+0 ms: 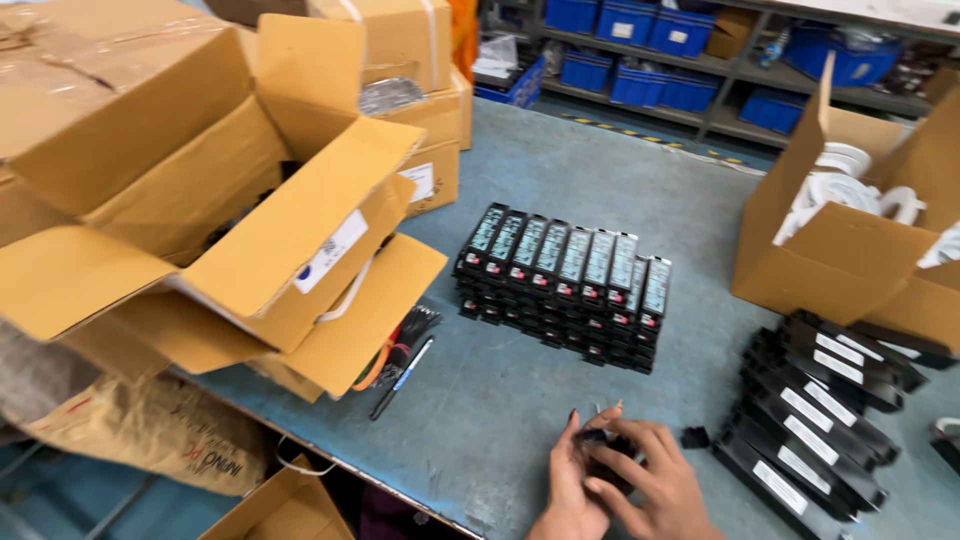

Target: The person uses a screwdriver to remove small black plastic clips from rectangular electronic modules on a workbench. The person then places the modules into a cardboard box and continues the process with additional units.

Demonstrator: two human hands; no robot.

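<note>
Black plastic part (pixel 605 447) cupped between both hands at near edge of bench (pixel 480 420), just in front of block of black modules (pixel 563 288). Left hand (pixel 572 490) curled under part, fingers closed on its side; right hand (pixel 655 480) wrapped over top, fingers bent around it. Small black piece (pixel 695 437) lies just right of hands; row of labelled black modules (pixel 815 425) further right of block. Judgement: firm two-handed grip suits this step; keep part low over bench, thumbs off any label.
</note>
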